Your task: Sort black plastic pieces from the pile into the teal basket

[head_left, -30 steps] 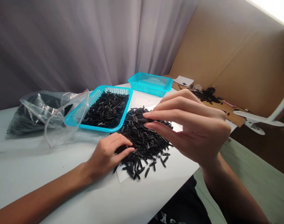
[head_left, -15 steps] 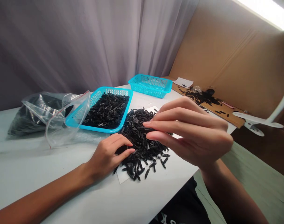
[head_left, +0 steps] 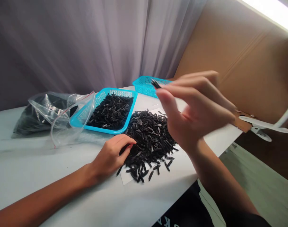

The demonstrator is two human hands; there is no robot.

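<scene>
My right hand [head_left: 191,110] is raised over the far right of the pile, a thin black strip-like piece [head_left: 155,84] pinched between thumb and fingers. The strip's tip points up and left; the hand is slightly blurred. Below it lies a heap of similar black pieces [head_left: 149,135] on a white sheet [head_left: 126,178]. At the heap's left edge rests my left hand [head_left: 115,151], thumb and index finger brought together against the pieces. Whatever is between those fingertips, if anything, is hidden.
A blue basket [head_left: 127,124] full of black pieces stands behind the heap. Left of it is a clear zip bag [head_left: 46,110] with dark contents. Another blue basket [head_left: 144,90] is farther back, partly behind my right hand. A white clip stand [head_left: 264,124] holds the table's right edge.
My right hand has lifted up from the heap with the black strip, tilting its fingers upward. My left hand stays by the heap, its thumb and index finger closer together. The view has shifted slightly.
</scene>
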